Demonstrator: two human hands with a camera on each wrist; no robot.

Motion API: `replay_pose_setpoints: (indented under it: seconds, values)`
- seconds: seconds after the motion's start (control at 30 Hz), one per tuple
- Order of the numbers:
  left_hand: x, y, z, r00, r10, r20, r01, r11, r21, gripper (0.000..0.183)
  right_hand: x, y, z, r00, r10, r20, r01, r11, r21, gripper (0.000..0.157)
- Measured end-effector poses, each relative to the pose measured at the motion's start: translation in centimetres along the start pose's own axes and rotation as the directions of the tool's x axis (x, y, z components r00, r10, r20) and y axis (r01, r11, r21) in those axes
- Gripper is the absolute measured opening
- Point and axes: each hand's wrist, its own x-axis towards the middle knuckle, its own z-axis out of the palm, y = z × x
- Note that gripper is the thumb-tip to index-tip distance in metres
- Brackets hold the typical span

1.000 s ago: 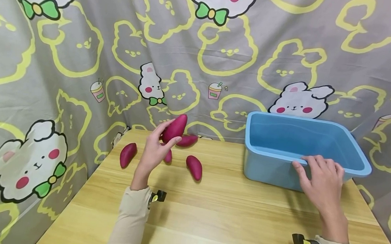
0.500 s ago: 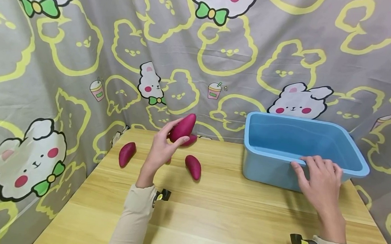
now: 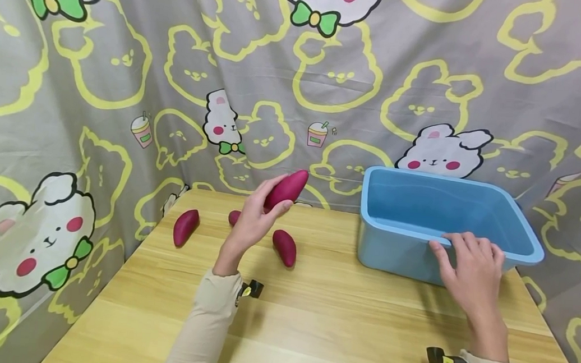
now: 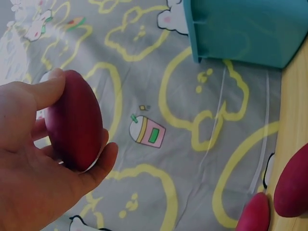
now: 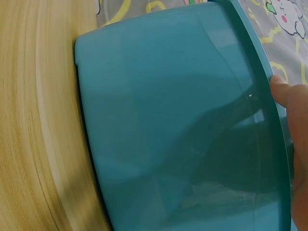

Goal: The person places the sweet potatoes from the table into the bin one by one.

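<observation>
In the head view my left hand (image 3: pixel 255 218) grips a purple sweet potato (image 3: pixel 287 191) above the back of the table, its tip pointing up and to the right. The left wrist view shows thumb and fingers curled round that sweet potato (image 4: pixel 74 120). My right hand (image 3: pixel 476 273) holds the front rim of a blue plastic bin (image 3: pixel 393 225), fingers over the edge and thumb outside. Up close, the right wrist view has the bin's outer wall (image 5: pixel 168 115) and the thumb at its rim. The bin's visible inside holds nothing.
On the wooden table (image 3: pixel 321 318) lie more sweet potatoes: one at the left (image 3: pixel 185 227), one in front of the left hand (image 3: pixel 284 247), and one partly hidden behind it (image 3: pixel 234 217). A patterned grey curtain (image 3: pixel 347 90) hangs close behind the table and bin.
My left hand has carried the sweet potato to the right, and it now covers another one lying at the back. The right hand has kept its hold on the bin's rim.
</observation>
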Motion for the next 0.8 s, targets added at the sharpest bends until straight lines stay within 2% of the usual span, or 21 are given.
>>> replay_pose_setpoints:
  seconds: [0.23,0.43,0.8]
  values:
    - [0.4,0.3,0.7,1.000,0.021,0.010,-0.021,1.000,0.011,0.055,0.1,0.0,0.0,1.000,-0.001,0.002,0.001,1.000,0.006,0.040]
    - [0.6,0.6,1.2,0.999,0.028,0.045,-0.029,0.999,0.013,0.056,0.0,-0.1,-0.1,1.000,0.006,0.006,-0.006,1.000,0.001,0.041]
    - [1.1,1.3,2.4,0.995,0.044,0.089,-0.039,0.998,-0.050,0.059,0.0,-0.1,-0.1,1.000,0.002,-0.001,-0.002,1.000,0.004,0.041]
